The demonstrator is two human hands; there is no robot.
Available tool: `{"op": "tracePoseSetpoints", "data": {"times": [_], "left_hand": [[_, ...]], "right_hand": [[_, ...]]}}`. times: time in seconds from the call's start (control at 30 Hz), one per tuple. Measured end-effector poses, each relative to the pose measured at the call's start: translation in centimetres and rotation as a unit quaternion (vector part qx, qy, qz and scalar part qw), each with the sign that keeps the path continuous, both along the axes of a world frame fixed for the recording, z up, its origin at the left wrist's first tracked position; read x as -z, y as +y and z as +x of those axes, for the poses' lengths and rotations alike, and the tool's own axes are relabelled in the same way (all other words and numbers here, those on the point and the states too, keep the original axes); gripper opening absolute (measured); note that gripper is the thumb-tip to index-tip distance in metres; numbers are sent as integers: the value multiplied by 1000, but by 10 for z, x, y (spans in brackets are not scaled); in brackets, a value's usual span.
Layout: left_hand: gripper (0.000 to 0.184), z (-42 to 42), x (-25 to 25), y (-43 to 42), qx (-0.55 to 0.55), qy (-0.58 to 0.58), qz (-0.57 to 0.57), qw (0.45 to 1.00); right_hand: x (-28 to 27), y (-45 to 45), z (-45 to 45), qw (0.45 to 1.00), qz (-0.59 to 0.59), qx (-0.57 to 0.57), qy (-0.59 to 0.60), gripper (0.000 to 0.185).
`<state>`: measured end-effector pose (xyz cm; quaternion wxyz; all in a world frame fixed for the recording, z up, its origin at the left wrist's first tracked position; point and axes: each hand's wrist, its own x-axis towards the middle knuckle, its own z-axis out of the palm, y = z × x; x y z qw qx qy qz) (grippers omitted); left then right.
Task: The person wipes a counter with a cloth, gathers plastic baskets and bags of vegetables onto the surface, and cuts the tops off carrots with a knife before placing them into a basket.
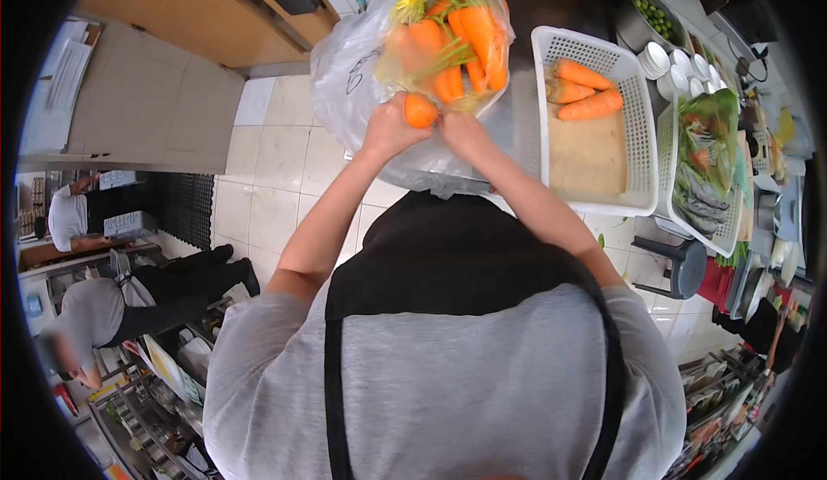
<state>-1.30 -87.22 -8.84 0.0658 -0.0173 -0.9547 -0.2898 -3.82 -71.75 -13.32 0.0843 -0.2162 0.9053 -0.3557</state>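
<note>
A clear plastic bag (345, 71) full of carrots (478, 36) with some green stems lies at the top centre. My left hand (392, 128) is closed around one carrot (420, 111), whose rounded orange end shows at the bag's near edge. Just right of it, my right hand (463, 134) has its fingers closed at the bag's near edge, on the plastic. To the right stands a white perforated basket (642, 135) with several carrots (590, 105) on a brown sheet at its bottom.
A second white basket (730, 230) at the right holds bagged vegetables (702, 157). Beyond are small white bowls (655, 59) and a metal container of green items (633, 28). A grey stool (687, 269) stands below. Two people (95, 308) (69, 217) are at the left.
</note>
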Motion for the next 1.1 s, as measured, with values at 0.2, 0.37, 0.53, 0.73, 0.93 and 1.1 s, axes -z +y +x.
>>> {"op": "tracePoseSetpoints", "data": {"times": [0.2,0.37,0.53,0.73,0.93,1.1], "left_hand": [[42,-33,-59,18,-19,-31,239,970],[38,-65,-79,125,144,-248,570,769],[59,-90,-17,277,269,-262,324,868],[59,-76,38,309,326,-169,49,929],[25,-101,-42,127,41,20,264,963],[54,-145,28,28,-185,19,-52,981]], "right_hand": [[-78,83,23,997,-5,40,-65,37],[-100,210,50,939,-110,321,-58,33],[-109,262,71,854,-235,460,-61,31],[-97,262,87,856,-231,458,-63,30],[-95,260,88,857,-220,460,-74,28],[-93,217,70,924,-186,334,-33,27]]}}
